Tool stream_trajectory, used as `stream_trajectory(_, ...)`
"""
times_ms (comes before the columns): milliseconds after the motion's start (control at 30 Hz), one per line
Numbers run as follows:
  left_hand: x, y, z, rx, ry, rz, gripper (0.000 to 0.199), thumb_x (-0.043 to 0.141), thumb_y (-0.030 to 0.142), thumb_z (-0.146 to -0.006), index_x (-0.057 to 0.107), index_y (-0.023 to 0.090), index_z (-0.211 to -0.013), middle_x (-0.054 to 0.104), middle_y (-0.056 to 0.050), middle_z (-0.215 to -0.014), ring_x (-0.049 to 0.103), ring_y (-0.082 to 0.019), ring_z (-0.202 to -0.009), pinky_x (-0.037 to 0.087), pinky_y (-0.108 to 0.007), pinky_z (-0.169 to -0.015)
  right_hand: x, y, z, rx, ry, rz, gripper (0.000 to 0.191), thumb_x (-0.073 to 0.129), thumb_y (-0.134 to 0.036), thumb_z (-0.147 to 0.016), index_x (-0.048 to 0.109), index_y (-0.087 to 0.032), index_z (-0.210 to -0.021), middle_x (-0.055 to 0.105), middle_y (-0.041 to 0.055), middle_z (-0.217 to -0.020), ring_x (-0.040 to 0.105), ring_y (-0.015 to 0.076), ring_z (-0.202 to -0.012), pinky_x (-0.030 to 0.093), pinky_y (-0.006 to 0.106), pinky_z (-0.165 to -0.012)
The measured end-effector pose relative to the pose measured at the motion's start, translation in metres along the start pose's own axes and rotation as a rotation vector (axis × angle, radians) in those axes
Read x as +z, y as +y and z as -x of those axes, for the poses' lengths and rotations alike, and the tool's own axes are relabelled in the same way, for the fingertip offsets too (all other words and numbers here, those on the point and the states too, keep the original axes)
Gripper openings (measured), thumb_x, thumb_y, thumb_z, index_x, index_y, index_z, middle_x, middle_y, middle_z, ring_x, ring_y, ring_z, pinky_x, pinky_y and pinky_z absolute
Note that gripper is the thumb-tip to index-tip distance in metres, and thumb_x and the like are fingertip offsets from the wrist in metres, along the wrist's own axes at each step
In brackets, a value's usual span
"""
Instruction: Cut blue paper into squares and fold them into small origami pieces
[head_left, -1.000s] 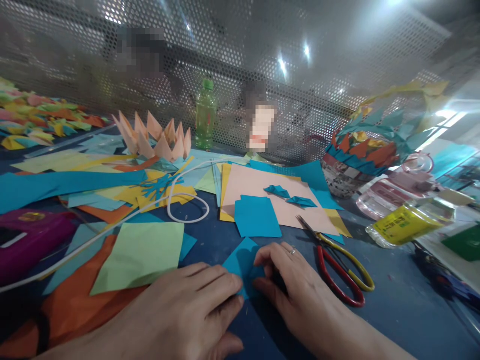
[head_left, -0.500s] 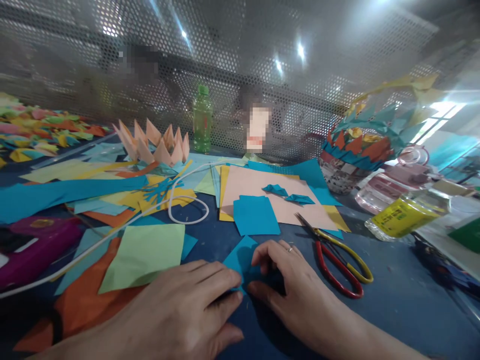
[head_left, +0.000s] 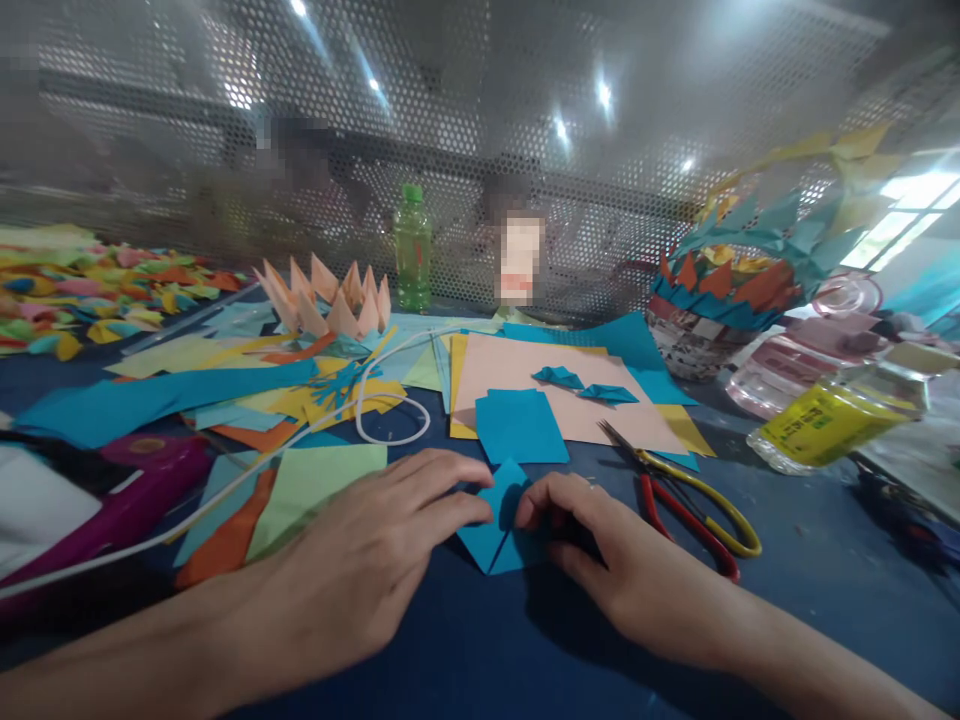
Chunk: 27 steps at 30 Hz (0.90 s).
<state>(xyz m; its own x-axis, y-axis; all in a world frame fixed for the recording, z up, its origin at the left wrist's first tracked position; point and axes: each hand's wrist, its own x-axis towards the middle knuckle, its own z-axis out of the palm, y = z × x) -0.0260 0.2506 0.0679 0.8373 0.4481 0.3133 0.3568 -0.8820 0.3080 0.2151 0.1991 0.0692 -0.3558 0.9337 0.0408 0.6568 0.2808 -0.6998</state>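
A partly folded piece of blue paper [head_left: 495, 545] lies on the dark blue table between my hands, with a crease or seam running down to its lower corner. Over its left edge reaches my left hand [head_left: 367, 545], its fingers stretched and slightly apart. My right hand [head_left: 607, 555] curls its fingers at the right side of the paper, index fingertip and thumb against it. Just beyond lie blue paper squares [head_left: 523, 427]. Two small folded blue paper pieces [head_left: 559, 377] rest on a pale pink sheet [head_left: 495, 365].
Red-and-yellow-handled pliers [head_left: 694, 510] lie right of my right hand. A purple glue gun [head_left: 142, 490] with a white cord [head_left: 270, 455] is at left. Behind stand a pink paper crown-like piece [head_left: 330, 300], green bottle [head_left: 412, 250] and paper basket [head_left: 712, 320]. A yellow-labelled bottle [head_left: 832, 425] leans at right.
My left hand has moved up and its fingers have drawn back to the left, uncovering more of the blue paper. A seam now shows on the paper. The camera view has shifted slightly.
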Motion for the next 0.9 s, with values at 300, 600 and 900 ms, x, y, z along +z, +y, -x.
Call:
stream_trajectory(300, -0.001, -0.001, -0.009, 0.077, 0.024, 0.023, 0.024, 0.041, 0.005, -0.092, 0.06, 0.019, -0.089, 0.061, -0.004, -0.108, 0.052, -0.017, -0.109, 0.038, -0.031, -0.098, 0.008, 0.0, 0.001, -0.124, 0.087, 0.07, 0.037, 0.042, 0.008, -0.076, 0.059, -0.022, -0.091, 0.062, 0.0004, -0.094, 0.057, 0.0161, -0.091, 0.044, 0.031, -0.081)
stream_trajectory(600, -0.003, 0.011, -0.001, -0.033, -0.026, 0.248, 0.018, 0.049, 0.009, -0.09, 0.059, 0.02, -0.081, 0.062, 0.002, -0.076, 0.055, -0.012, -0.075, 0.041, -0.025, -0.072, 0.0, -0.008, 0.006, -0.528, -0.055, 0.319, 0.036, 0.044, 0.002, -0.08, 0.068, -0.021, -0.092, 0.069, 0.0022, -0.093, 0.06, 0.0163, -0.083, 0.047, 0.031, -0.077)
stream_trajectory(900, 0.008, 0.01, -0.01, -0.144, 0.015, 0.285, 0.009, 0.063, 0.012, -0.086, 0.064, 0.019, -0.08, 0.062, 0.003, -0.075, 0.054, -0.012, -0.075, 0.04, -0.024, -0.07, -0.001, -0.007, 0.007, -0.614, -0.131, 0.336, 0.035, 0.044, -0.003, -0.08, 0.069, -0.019, -0.097, 0.069, 0.0059, -0.095, 0.062, 0.0169, -0.083, 0.05, 0.029, -0.074)
